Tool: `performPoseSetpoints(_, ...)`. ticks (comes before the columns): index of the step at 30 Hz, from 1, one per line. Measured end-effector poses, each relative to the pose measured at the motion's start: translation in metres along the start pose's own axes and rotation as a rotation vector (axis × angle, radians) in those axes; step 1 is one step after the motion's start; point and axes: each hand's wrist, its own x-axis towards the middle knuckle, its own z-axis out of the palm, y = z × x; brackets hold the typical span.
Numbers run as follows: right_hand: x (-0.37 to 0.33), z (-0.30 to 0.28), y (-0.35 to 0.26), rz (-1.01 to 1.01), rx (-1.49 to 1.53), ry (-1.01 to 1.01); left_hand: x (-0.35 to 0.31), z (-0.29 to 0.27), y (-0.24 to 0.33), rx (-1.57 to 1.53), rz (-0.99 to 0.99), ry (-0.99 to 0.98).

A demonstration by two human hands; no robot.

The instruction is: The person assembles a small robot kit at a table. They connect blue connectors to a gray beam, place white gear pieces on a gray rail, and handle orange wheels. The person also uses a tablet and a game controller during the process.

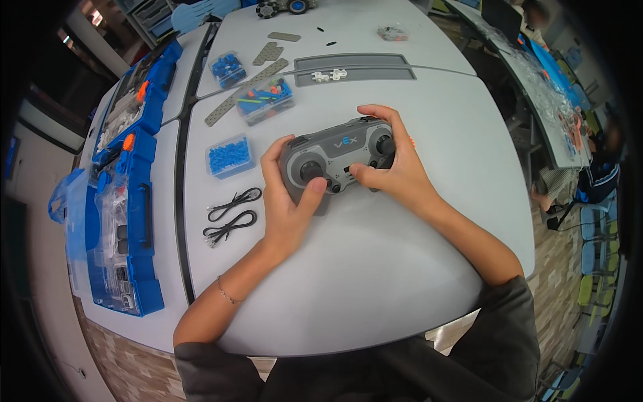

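Observation:
A grey game controller (345, 145) with two dark thumbsticks is held up over the white table, gripped from both sides. My left hand (284, 194) wraps its left end, the thumb resting beside the left stick. Around its right end curls my right hand (405, 171), with the thumb on the small buttons near the middle and the index finger along the top edge. To the left of the controller lie two bundled black cables (231, 221) and a clear box of small blue pins (229, 157).
A clear box of blue and orange parts (265, 100), another of blue parts (228, 70), and grey perforated plates (248, 92) lie farther back. White connectors (329, 76) sit in a grey table recess. Open blue cases (144, 228) line the left side. A wheeled model (284, 7) stands at the far edge.

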Motion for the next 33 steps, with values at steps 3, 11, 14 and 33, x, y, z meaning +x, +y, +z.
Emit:
performPoseSetpoints(3,-0.002,0.001,-0.005,0.044,0.017,-0.008,-0.003,-0.001,0.001,0.078,0.088,0.010)
performPoseSetpoints(11,-0.004,0.003,-0.002,-0.031,-0.117,0.027,0.000,-0.001,-0.002,0.126,0.139,0.005)
performPoseSetpoints(14,-0.004,0.003,-0.005,-0.028,-0.153,0.028,0.001,0.000,-0.002,0.098,0.126,0.008)
performPoseSetpoints(33,-0.001,-0.004,0.033,0.002,0.265,-0.118,0.011,-0.002,0.000,-0.337,-0.260,0.088)
